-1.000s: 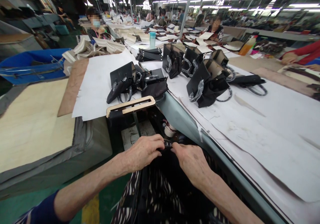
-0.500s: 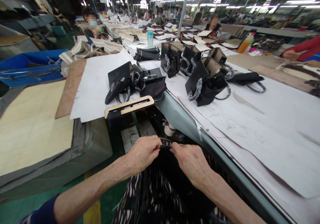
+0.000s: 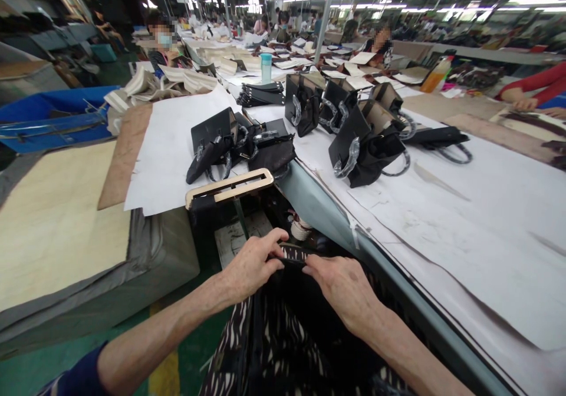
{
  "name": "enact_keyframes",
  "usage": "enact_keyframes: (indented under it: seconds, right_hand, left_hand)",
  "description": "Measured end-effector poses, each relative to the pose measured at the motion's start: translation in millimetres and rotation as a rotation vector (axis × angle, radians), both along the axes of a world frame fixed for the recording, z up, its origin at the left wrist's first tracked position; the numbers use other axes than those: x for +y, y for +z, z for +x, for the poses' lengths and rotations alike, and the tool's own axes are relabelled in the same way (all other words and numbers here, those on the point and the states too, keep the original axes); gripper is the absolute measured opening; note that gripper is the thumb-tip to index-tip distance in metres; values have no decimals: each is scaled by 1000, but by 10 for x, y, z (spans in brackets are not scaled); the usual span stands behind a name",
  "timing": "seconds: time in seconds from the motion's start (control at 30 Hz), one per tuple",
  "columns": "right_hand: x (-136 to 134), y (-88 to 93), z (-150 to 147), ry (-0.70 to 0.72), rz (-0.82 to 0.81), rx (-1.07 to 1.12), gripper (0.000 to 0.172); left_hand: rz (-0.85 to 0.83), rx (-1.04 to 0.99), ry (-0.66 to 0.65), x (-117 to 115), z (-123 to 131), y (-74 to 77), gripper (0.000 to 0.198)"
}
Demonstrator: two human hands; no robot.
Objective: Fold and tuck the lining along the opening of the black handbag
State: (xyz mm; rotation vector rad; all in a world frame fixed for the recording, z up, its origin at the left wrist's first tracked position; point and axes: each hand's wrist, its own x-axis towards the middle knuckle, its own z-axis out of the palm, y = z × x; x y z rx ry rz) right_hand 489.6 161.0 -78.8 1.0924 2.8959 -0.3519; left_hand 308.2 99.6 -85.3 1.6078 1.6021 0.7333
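Observation:
A black handbag (image 3: 300, 302) lies across the lap, dark against patterned clothing, with its upper edge between my hands. My left hand (image 3: 250, 264) has its thumb and a curled finger at that edge, while the index finger is raised off it. My right hand (image 3: 340, 287) pinches the same edge with thumb against fingers. Much of the bag's lower part merges into shadow. Beyond the hands stands a post topped by a narrow beige-rimmed frame (image 3: 243, 187). Black handbags with plastic-wrapped handles (image 3: 365, 142) sit on the white-covered table (image 3: 464, 231).
More black bags (image 3: 216, 142) lie at the left table corner, near a stack of black strips (image 3: 260, 94) and a turquoise bottle (image 3: 266, 69). The table's edge (image 3: 345, 207) runs along my right. A cream-topped block (image 3: 57, 219) and a blue bin (image 3: 53, 116) stand left. Co-workers sit farther off.
My left index finger has lifted away from the bag's edge, and the left fingers have spread somewhat. The edge between my hands has tipped, showing patterned cloth behind it. My right hand stays at the edge.

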Motion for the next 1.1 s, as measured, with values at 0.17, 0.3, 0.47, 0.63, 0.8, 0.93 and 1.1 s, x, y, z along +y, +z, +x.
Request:
enact_keyframes:
  seconds: [0.17,0.3,0.47,0.63,0.8,0.93,1.1]
  right_hand:
    - [35,-11,26,-47,-132,88,20]
    - [93,-22,71,-53,-232,165,27]
    - [142,-37,122,-18,-259,181,23]
    - [63,-28,2,32,-184,194,14]
    - [-29,-28,-165,110,-170,75,16]
    - [-43,-22,-235,110,-177,9,20]
    - [-94,4,-344,120,-97,-108,14]
  left_hand:
    - [-39,-82,1,8,3,-11,42]
    - [-76,-170,-4,10,15,-17,43]
    - [-126,-278,-16,39,25,-29,46]
    - [-106,-275,-10,50,83,-17,44]
    - [-59,-214,15,7,125,-8,43]
    - [-70,-268,26,-34,71,-27,43]
    - [-80,-306,66,-140,-69,15,31]
